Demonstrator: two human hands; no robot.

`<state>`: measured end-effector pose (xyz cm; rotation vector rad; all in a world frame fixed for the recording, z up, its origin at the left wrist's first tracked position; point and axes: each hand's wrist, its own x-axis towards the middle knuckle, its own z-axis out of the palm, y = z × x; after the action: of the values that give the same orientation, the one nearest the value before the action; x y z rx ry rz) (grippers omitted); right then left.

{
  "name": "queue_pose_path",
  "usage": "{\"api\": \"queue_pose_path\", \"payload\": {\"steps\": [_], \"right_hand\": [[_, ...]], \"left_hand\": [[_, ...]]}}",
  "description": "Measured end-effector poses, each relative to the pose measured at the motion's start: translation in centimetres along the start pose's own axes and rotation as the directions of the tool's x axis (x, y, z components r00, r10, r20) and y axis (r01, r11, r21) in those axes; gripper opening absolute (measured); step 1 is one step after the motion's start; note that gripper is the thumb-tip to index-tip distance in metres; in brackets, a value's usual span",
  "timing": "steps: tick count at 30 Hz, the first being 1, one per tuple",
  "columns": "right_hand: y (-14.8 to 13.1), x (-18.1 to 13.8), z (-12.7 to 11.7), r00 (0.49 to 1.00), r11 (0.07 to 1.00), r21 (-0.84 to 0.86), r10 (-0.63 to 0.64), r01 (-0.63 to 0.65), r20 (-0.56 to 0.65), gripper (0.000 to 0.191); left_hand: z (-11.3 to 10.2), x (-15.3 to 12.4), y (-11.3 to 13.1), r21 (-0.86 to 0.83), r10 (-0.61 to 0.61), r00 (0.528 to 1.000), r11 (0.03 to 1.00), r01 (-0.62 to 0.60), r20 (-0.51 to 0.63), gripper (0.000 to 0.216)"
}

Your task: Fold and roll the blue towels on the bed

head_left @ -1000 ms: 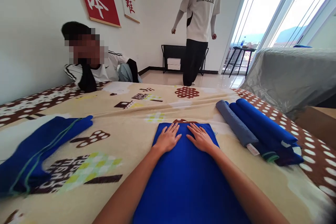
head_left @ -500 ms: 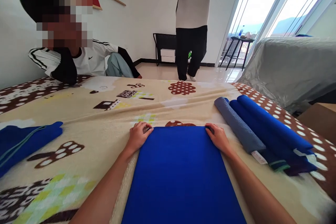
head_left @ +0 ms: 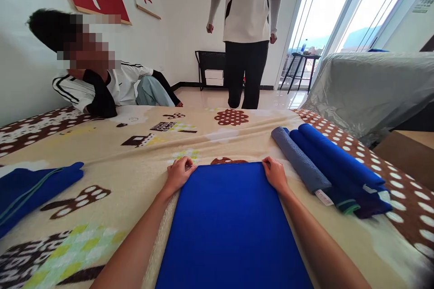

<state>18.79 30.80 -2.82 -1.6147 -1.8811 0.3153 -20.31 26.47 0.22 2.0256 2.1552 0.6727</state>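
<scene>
Pinching the far corners of the cloth (head_left: 230, 221), the left hand (head_left: 178, 174) and right hand (head_left: 275, 174) each have their fingers curled shut on its edge. The cloth lies flat on the blanket (head_left: 135, 158) between the forearms, with the rolls (head_left: 325, 162) just beside it on the right. The step looks like taking hold of the far edge. Any fold from here calls for both corners raised evenly and brought over together, keeping that edge straight.

Royal-blue towel (head_left: 230, 221): folded to a flat, wrinkle-free rectangle, long side running away from camera, lying centre on the patterned bed blanket (head_left: 135, 167). Far corners held: left hand (head_left: 179, 174), right hand (head_left: 275, 175). Near end runs out of frame.
</scene>
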Motion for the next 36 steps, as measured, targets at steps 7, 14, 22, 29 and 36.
{"api": "queue_pose_path", "payload": {"steps": [7,14,22,29,36], "right_hand": [[-0.2,-0.6,-0.7,0.997,0.995,0.102,0.009,-0.001,-0.082,0.033],[-3.9,-2.6,-4.6,0.987,0.992,0.036,-0.114,0.119,-0.11,0.038],[-13.0,-5.2,1.0,0.938,0.939,-0.097,-0.316,0.331,0.143,0.042],[-5.9,-5.3,-3.8,0.989,0.944,-0.321,-0.035,0.079,0.142,0.048],[-9.5,-15.0,-6.6,0.979,0.886,-0.427,-0.118,0.18,0.167,0.064]], "left_hand": [[0.0,-0.3,0.2,-0.018,-0.007,1.0,1.0,0.007,-0.027,0.028],[-2.7,-4.8,5.8,-0.082,0.209,0.975,0.973,-0.214,-0.07,0.041],[1.9,-5.8,13.8,0.0,0.238,0.969,0.971,-0.238,0.062,0.043],[0.3,-7.5,8.8,0.157,-0.077,0.996,0.984,0.081,-0.037,0.052],[-5.1,-17.3,12.3,0.198,0.308,0.95,0.93,-0.31,0.04,0.049]]}}
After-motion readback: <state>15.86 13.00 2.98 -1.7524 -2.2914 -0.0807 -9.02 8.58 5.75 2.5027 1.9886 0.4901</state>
